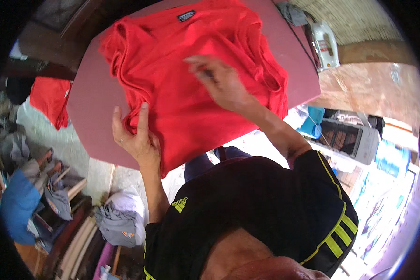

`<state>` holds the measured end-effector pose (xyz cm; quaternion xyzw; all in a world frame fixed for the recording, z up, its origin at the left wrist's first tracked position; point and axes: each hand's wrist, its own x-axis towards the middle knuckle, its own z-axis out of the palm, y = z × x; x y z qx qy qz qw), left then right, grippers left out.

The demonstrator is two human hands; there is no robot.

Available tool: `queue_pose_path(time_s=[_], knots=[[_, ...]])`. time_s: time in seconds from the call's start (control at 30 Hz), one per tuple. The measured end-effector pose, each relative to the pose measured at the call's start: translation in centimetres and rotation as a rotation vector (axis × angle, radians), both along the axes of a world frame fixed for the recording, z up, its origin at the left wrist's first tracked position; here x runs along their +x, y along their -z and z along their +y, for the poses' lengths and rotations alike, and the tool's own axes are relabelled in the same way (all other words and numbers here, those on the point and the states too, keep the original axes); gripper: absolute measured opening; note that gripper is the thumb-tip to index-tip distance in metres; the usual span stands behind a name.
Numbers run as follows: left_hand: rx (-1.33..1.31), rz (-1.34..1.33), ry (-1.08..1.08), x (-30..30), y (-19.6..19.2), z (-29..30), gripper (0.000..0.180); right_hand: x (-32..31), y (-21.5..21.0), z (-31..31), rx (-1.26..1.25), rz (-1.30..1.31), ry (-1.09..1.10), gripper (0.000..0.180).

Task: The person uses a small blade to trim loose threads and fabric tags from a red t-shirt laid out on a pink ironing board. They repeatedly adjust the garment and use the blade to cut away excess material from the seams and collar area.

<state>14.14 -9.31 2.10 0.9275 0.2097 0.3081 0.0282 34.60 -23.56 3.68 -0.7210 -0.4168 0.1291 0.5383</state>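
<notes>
A red knitted sleeveless garment (pixel 182 93) lies spread over a mauve board (pixel 95 88), its neck with a dark label at the far end. Folds bunch along both armholes, and the near edge hangs past the board. My left hand (pixel 139 142) is at the garment's left side, fingers apart and pointing up, a ring on one finger. The fingertips are beside or touching the bunched left edge. Over the middle of the garment is my right hand (pixel 223 84), slightly blurred, its fingers stretched toward the left. A dark patch shows between those fingers, too unclear to name.
Beyond the board's right corner stands a white-handled iron (pixel 325 45). Another red cloth (pixel 50 100) lies off the left side. Grey garments (pixel 119 219) are heaped at lower left, near a person's legs (pixel 30 186). A grey appliance (pixel 352 140) stands to the right.
</notes>
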Motion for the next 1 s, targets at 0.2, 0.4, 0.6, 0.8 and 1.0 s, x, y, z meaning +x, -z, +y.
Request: queue_pose_path(time_s=[0.2,0.4,0.6,0.8,1.0], knots=[[-0.338,0.024,0.069,0.7,3.4,4.9,0.039,7.4,2.2,-13.8,-0.214,-0.244,0.747,0.029],[-0.665,-0.145,0.091,-0.4,2.0,3.1,0.05,14.9,8.6,-20.2,-0.524,-0.588,0.752,0.024],[-0.901,-0.243,-0.152,-6.5,1.7,0.2,0.066,18.5,9.5,-22.6,-0.617,-0.855,0.665,0.032],[-0.465,0.109,-0.259,-9.7,3.4,-5.7,0.093,13.4,7.6,-26.7,-0.189,-0.726,0.557,0.028],[-0.267,0.067,-0.407,-8.6,5.0,-6.3,0.083,-1.4,9.2,-29.2,-0.211,0.045,0.546,0.079]])
